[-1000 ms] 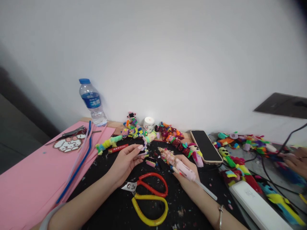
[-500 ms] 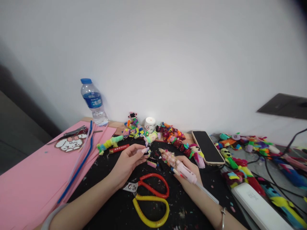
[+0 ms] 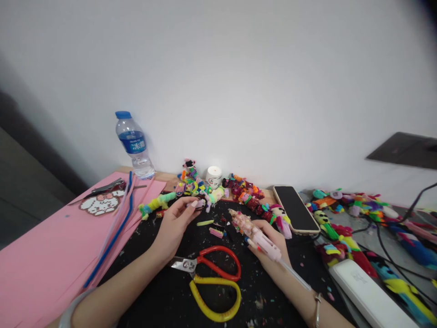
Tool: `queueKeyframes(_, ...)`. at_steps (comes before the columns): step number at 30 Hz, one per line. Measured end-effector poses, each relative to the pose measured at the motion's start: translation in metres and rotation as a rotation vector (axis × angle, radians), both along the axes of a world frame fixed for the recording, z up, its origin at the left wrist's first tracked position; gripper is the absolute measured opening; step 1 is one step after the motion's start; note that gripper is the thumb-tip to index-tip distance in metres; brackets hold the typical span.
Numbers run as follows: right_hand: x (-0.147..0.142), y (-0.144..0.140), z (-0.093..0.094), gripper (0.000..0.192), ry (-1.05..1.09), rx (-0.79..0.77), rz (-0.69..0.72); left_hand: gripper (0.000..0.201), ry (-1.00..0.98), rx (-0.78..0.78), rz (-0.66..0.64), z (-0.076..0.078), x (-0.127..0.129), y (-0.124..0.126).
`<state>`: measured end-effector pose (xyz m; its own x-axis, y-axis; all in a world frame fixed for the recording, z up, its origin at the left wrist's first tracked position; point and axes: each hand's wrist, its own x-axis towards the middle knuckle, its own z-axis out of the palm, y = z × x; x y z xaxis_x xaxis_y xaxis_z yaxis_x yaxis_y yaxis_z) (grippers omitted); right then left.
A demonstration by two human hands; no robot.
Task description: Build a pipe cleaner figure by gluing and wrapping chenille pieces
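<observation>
A plain white painted wall [image 3: 218,82] fills the upper view, evenly and softly lit. A dark grey rectangular panel [image 3: 403,150] sits on it at the far right. Below runs a wooden table edge [image 3: 167,178] against the wall, covered by a black work mat [image 3: 164,291] and, to the left, pink paper sheets [image 3: 44,255]. A dark grey floor area [image 3: 23,191] lies beyond the left side.

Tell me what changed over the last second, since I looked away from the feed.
The left hand moved up and left, away from the right hand, carrying a small pale piece toward the figures at the wall. The right hand kept its grip on the glue gun. The scissors and phone stayed put.
</observation>
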<state>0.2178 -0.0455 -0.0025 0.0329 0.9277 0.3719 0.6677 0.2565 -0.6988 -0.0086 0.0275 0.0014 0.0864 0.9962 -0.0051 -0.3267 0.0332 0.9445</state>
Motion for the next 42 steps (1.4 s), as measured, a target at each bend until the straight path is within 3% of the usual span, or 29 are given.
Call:
queueKeyframes(7, -0.001, -0.001, 0.001, 0.021, 0.016, -0.012, 0.006, 0.03, 0.187, 0.057, -0.049, 0.002, -0.001, 0.001)
queueKeyframes(12, -0.001, 0.0, -0.001, 0.019, 0.056, -0.022, 0.029, 0.016, 0.399, 0.186, -0.114, 0.003, 0.001, -0.006)
queueKeyframes(20, -0.005, -0.002, 0.003, 0.012, 0.011, -0.034, 0.038, 0.018, 0.524, 0.44, -0.182, 0.005, 0.001, -0.012)
queueKeyframes(27, -0.007, 0.0, 0.005, 0.015, -0.045, 0.02, 0.089, 0.019, 0.522, 0.324, -0.235, 0.0, 0.003, -0.015)
queueKeyframes(34, -0.007, 0.0, 0.004, 0.018, -0.082, 0.032, 0.105, 0.016, 0.562, 0.369, -0.22, 0.002, 0.003, -0.017)
queueKeyframes(42, -0.006, -0.001, 0.003, 0.019, -0.1, -0.002, 0.093, 0.017, 0.503, 0.318, -0.215, 0.001, 0.004, -0.017)
